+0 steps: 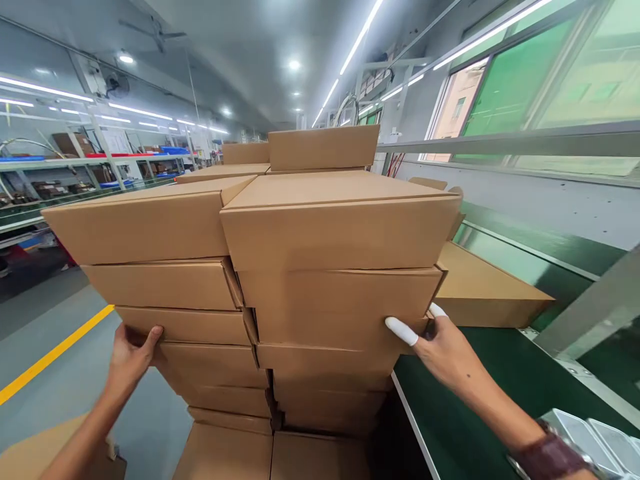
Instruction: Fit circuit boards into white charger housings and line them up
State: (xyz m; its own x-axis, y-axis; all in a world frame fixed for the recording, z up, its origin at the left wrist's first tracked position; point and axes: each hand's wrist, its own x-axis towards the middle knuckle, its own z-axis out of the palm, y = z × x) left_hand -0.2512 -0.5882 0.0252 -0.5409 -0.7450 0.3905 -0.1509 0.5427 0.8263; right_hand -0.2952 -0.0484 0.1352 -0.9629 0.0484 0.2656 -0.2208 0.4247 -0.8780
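Observation:
Two tall stacks of flat brown cardboard boxes [330, 233] stand side by side right in front of me. My left hand [131, 357] presses against the left side of the left stack [165, 287], thumb on a box's front edge, about three boxes down. My right hand [440, 347], with white finger cots on its fingertips, grips the right corner of the right stack at a similar height. Both hands clasp the stacks from the outside.
A green conveyor belt [480, 413] runs along the right, with a single flat box [480, 287] lying on it and metal trays [595, 437] near my right wrist. More boxes [320, 148] stand behind. A grey floor with a yellow line [55, 353] and shelving [75, 173] lie left.

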